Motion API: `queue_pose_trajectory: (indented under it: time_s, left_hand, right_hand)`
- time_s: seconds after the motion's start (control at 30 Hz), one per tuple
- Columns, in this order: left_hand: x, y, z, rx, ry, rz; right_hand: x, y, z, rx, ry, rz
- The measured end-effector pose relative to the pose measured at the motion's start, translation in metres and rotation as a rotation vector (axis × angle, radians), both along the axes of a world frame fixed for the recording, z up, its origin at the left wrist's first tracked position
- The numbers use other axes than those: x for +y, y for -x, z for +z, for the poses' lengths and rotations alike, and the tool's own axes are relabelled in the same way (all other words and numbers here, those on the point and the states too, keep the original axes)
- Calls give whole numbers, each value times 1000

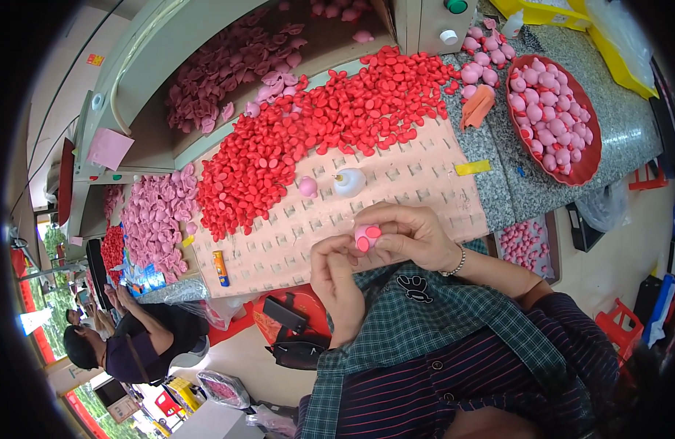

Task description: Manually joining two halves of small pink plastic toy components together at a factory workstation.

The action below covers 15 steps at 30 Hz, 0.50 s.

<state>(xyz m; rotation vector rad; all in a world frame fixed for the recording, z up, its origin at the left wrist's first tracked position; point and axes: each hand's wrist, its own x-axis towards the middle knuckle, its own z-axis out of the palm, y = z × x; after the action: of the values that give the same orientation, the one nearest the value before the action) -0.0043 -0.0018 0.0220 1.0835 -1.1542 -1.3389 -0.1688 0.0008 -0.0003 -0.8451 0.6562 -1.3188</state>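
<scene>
In front of my chest, both hands meet at a small pink rounded toy piece (361, 249) with red oval parts on it. My right hand (418, 238) pinches it between thumb and fingers. From the other side, my left hand (339, 282) closes its fingertips on the same piece. Just beyond my hands, a white squeeze bottle (348, 183) with a thin tip stands on the pale pink mat (396, 179). Beside it sits another pink ball-shaped piece (307, 186).
Red oval parts (279, 146) are heaped along the mat's far side. Pink pieces (158, 212) lie piled at left, near a glue-stick-like tube (220, 268). A red bowl (587, 164) of pink toys stands at right. Another person (133, 340) works at far left.
</scene>
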Motion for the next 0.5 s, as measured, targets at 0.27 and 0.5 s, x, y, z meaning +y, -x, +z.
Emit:
queue_pose_trajectory:
  time_s: [0.27,0.5]
  left_hand:
    - [0,5,-13,-4,142,-11]
    - [3,0,-19,-53,241,53]
  right_hand:
    - [4,-6,2,-39,78,-106]
    - [3,-7,0,-135,12,2]
